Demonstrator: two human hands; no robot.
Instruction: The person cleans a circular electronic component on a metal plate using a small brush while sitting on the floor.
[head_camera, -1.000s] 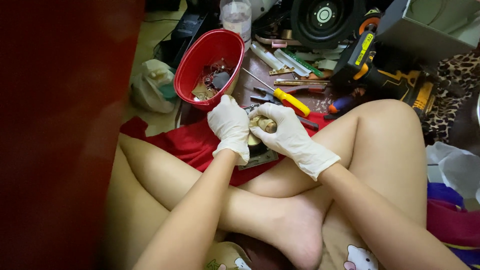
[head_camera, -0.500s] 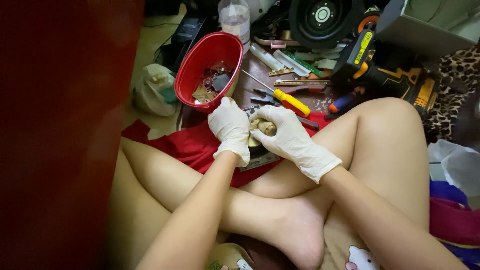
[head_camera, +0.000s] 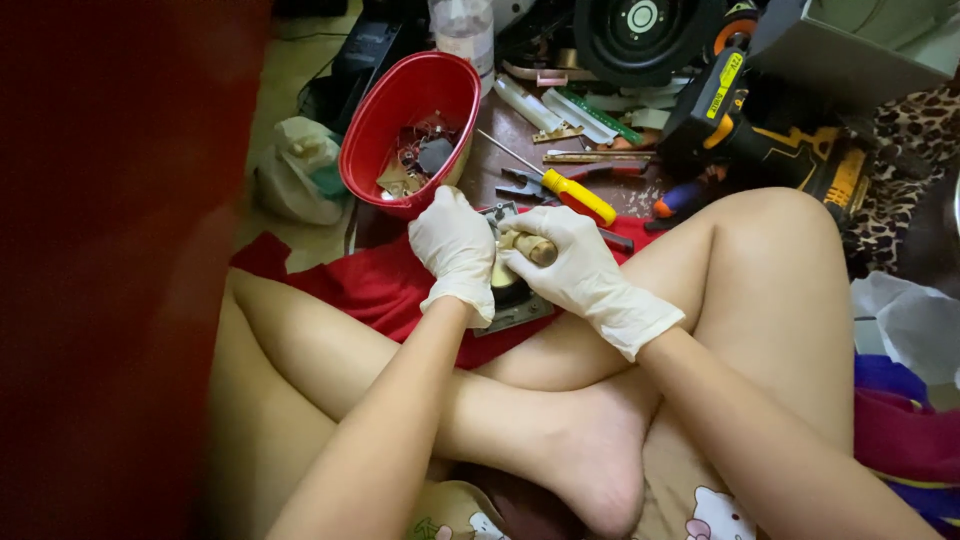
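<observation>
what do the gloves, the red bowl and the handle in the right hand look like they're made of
Gloves on the left hand and right hand: thin whitish latex or similar, wrinkled and snug. Red bowl: likely plastic, with a smooth glossy rim. Handle: looks like pale wood, matte tan, though it is largely covered.

A red blur (head_camera: 110, 270) fills the left side, out of focus. The gloved left hand (head_camera: 455, 245) and right hand (head_camera: 565, 265) cover most of the grey part (head_camera: 515, 305) between them. The bottle (head_camera: 465, 25), drill (head_camera: 770, 140) and speaker (head_camera: 640, 35) run off the top edge. The bowl's (head_camera: 395, 120) scraps are too small to tell.
</observation>
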